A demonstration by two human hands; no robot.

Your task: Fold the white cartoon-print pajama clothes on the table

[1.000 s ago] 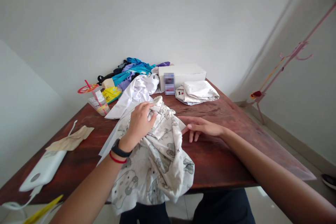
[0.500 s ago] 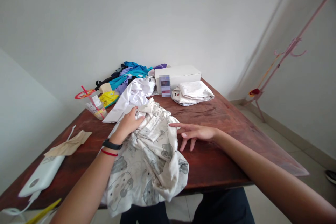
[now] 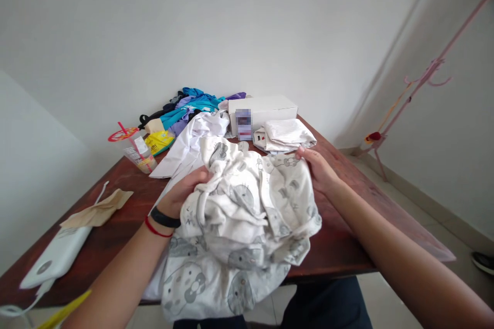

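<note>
A white garment with grey cartoon-cat prints (image 3: 243, 195) is spread between my hands, rumpled, its lower part hanging over the table's near edge. My left hand (image 3: 193, 185) grips its left side, the fingers partly hidden under the cloth. At the upper right corner, my right hand (image 3: 318, 169) pinches the fabric between thumb and fingers. Behind the garment lies a plain white cloth (image 3: 196, 136), stretching toward the back of the table. A folded white garment (image 3: 289, 134) rests just beyond my right hand.
A white box (image 3: 266, 108) stands at the back of the wooden table (image 3: 347, 226), beside a pile of blue and purple clothes (image 3: 193, 108). On the left are a plastic cup with a straw (image 3: 139, 151), a yellow packet (image 3: 160, 141) and a white power strip (image 3: 57, 257).
My right hand has taken hold of the printed garment and moved right and up with its edge. The cloth is now spread wider and lifted. My left hand keeps nearly the same place.
</note>
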